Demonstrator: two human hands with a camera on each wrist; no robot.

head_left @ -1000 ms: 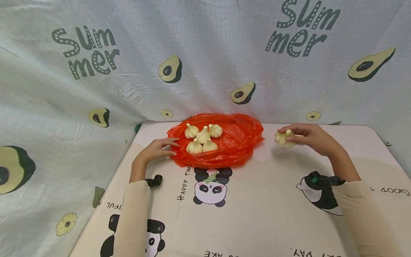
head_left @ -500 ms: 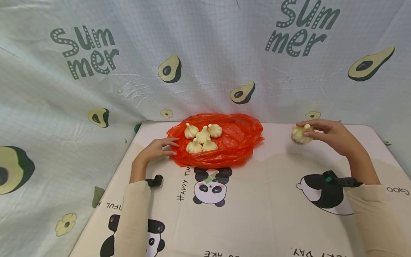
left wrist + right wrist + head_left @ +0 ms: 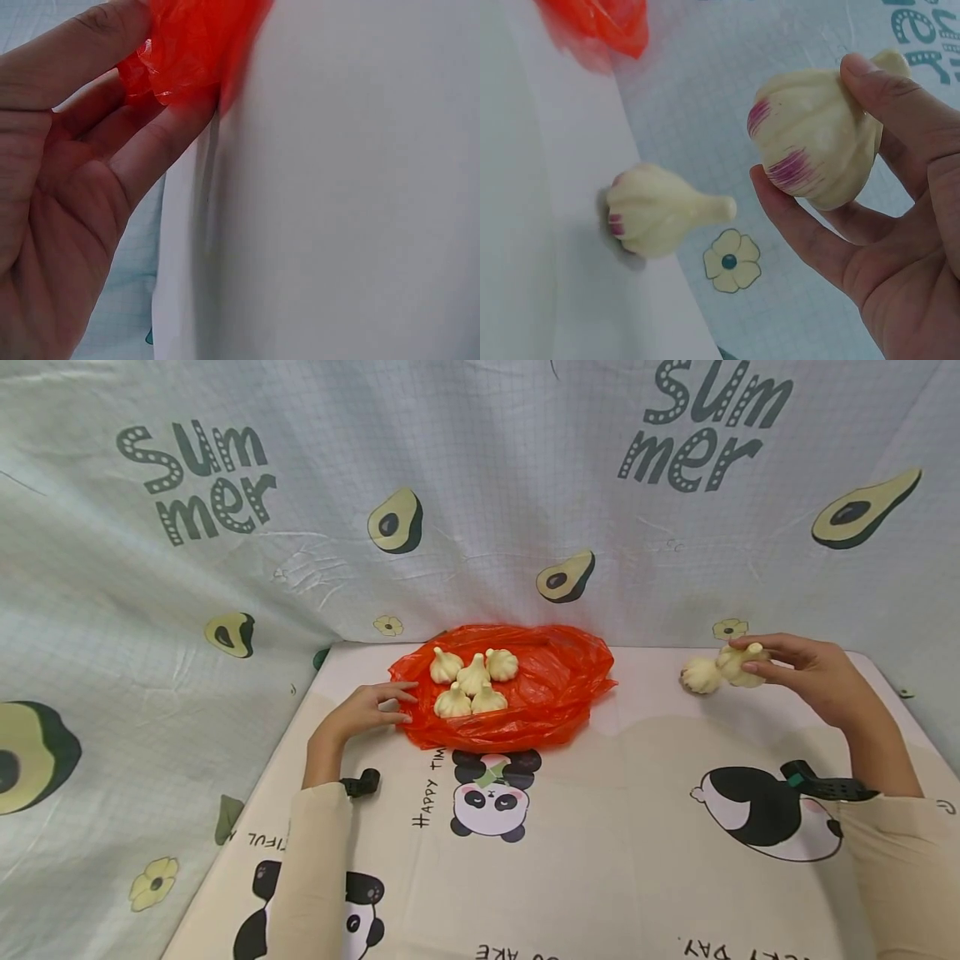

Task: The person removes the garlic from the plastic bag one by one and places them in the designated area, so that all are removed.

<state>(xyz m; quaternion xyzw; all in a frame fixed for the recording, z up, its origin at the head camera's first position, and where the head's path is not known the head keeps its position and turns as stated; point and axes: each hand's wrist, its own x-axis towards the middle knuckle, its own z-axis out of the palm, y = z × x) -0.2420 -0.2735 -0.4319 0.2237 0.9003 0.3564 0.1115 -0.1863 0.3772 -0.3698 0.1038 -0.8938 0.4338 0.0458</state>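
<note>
My right hand (image 3: pixel 813 672) holds a cream garlic bulb (image 3: pixel 817 139) with purple streaks, pinched between thumb and fingers. The held bulb is above the table in the right wrist view. Just left of it, a second garlic bulb (image 3: pixel 701 676) stands on the table. At the left, a red plastic bag (image 3: pixel 555 693) lies spread wide, with several garlic bulbs (image 3: pixel 474 677) grouped in its left half. My left hand (image 3: pixel 367 708) is at the bag's left rim; in the left wrist view its thumb and fingers pinch the red film.
A pale tablecloth (image 3: pixel 570 860) with panda prints and lettering covers the table. Behind it hangs a light curtain (image 3: pixel 480 468) with avocado prints, close to the table's back edge. Black wrist cameras (image 3: pixel 825 782) sit on both forearms.
My right hand has carried its garlic bulb rightward, away from the bag. The standing bulb, hidden behind the hand before, now shows. The left hand and bag stay in place.
</note>
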